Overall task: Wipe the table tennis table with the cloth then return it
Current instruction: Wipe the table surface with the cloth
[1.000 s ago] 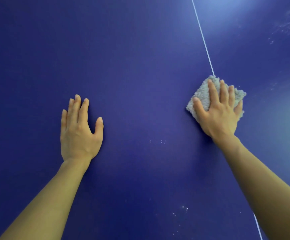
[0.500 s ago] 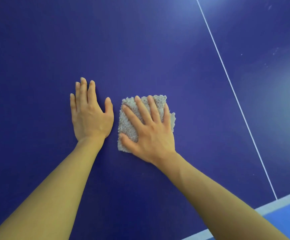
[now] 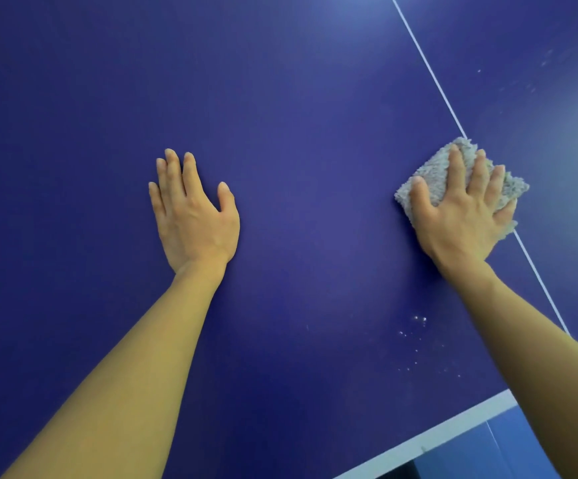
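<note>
Cloth (image 3: 432, 171) under flat right hand (image 3: 464, 219)

Right hand (image 3: 460, 219) flat on cloth (image 3: 432, 169)

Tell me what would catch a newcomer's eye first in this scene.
A fluffy grey cloth sits at right on the thin white line of the blue table, pressed flat under the right hand. The left hand lies flat on the table at centre-left. Small white specks dot the surface below the cloth.
</note>
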